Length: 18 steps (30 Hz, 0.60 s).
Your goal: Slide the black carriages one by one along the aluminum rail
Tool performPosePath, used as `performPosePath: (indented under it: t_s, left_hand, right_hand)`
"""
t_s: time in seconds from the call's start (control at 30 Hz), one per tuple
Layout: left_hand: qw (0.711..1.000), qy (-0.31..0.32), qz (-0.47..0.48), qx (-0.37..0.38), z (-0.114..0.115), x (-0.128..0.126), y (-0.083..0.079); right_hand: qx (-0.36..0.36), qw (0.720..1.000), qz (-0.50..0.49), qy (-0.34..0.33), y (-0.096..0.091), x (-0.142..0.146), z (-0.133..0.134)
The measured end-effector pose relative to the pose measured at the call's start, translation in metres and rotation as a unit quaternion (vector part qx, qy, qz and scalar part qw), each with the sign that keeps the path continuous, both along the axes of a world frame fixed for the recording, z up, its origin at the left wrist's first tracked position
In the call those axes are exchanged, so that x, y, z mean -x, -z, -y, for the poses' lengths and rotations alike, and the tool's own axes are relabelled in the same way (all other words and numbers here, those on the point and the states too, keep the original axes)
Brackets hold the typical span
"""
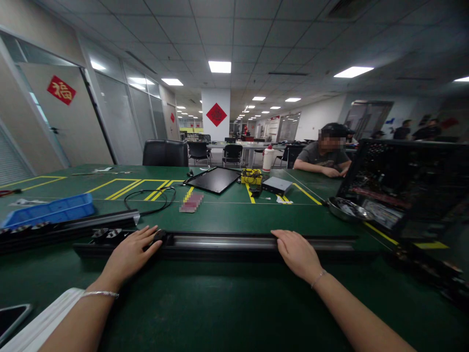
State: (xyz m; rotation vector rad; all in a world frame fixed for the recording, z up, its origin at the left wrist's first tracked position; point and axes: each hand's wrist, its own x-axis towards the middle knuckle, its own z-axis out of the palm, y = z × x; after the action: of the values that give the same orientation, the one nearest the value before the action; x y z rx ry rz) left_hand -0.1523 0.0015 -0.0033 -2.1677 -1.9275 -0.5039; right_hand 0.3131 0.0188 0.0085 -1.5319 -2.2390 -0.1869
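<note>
We rest our left hand and right hand, unclenched, well apart on the rail, presumably steadying it.

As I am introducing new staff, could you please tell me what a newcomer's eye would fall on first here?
Probably the long black rail lying across the green table in the foreground, with the left hand and right hand resting on it. Next might come the bright blue tray at the left and the red diamond sign on the pillar in the background.
</note>
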Motion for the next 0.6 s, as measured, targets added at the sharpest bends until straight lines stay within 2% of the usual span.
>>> performPosePath:
  t_s: [0.6]
  left_hand:
    - [0.997, 0.011, -0.036, 0.066, -0.0006, 0.0, -0.0064]
  right_hand:
    - [0.01, 1.0, -0.002, 0.006, -0.0009, 0.0006, 0.0005]
